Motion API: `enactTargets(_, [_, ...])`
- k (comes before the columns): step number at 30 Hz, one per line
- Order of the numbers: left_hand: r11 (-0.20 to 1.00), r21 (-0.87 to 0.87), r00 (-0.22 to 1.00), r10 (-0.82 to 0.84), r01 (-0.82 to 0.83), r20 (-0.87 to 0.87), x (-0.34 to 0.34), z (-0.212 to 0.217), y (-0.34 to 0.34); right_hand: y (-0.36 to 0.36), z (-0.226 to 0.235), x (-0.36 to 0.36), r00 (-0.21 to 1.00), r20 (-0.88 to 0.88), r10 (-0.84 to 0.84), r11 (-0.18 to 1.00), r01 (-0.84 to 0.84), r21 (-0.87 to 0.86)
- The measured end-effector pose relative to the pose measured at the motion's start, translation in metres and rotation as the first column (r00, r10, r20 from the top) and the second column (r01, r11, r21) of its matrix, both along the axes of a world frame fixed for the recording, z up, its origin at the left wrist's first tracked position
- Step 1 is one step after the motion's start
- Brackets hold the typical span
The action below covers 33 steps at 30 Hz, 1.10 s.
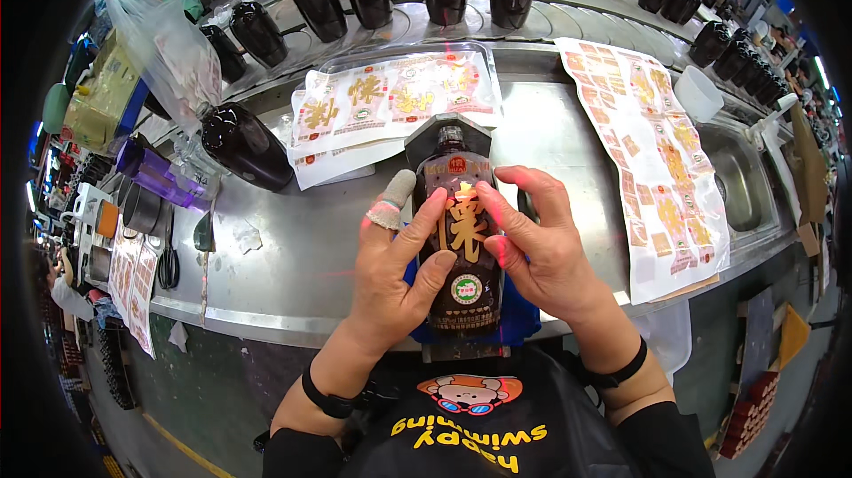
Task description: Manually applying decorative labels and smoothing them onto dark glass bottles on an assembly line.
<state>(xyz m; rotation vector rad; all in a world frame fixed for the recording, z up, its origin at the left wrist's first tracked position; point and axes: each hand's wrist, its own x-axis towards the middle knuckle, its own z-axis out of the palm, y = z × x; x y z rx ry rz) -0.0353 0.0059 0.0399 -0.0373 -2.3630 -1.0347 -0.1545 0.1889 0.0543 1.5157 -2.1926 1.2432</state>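
Dark bottle [460, 238] on steel workbench [293, 247], left hand [399, 274] and right hand [537, 252] fingers grasping it.

Both hands cover the dark bottle's [458, 238] flanks, and the blue cloth [515, 318] beneath it barely shows. Far bottles [741, 65] along the conveyor blur together; the label sheet [133, 287] at the left table edge is unreadable.

Two bare hands [399, 265] pressing one labelled dark brown glass bottle [460, 238], one unlabelled dark bottle [244, 145] lying beside, two printed label sheets [390, 96] resting on the steel counter [293, 256]
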Motion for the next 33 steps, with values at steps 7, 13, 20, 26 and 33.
enactTargets(7, [1.0, 0.021, 1.0, 0.003, -0.003, -0.017, -0.001, -0.005, 0.0, -0.003, -0.011, -0.003, 1.0, 0.024, -0.007, 1.0, 0.007, -0.015])
enactTargets(13, [0.999, 0.039, 0.999, -0.016, 0.017, -0.034, -0.006, 0.002, -0.003, -0.007, -0.003, -0.001, 0.999, 0.048, -0.018, 1.0, 0.019, -0.019])
enactTargets(20, [0.986, -0.163, 1.0, -0.022, 0.019, -0.013, -0.019, 0.015, -0.019, -0.011, 0.001, -0.008, 0.996, 0.082, -0.026, 0.998, 0.022, 0.055])
enactTargets(26, [0.993, -0.114, 1.0, 0.003, -0.002, 0.008, -0.021, 0.009, -0.016, -0.014, -0.008, -0.013, 0.994, 0.105, -0.024, 1.0, 0.024, 0.003])
enactTargets(33, [0.98, 0.18, 0.996, -0.073, 0.081, -0.054, -0.009, -0.006, -0.013, 0.003, -0.012, -0.007, 0.959, 0.278, 0.056, 0.998, -0.048, -0.037])
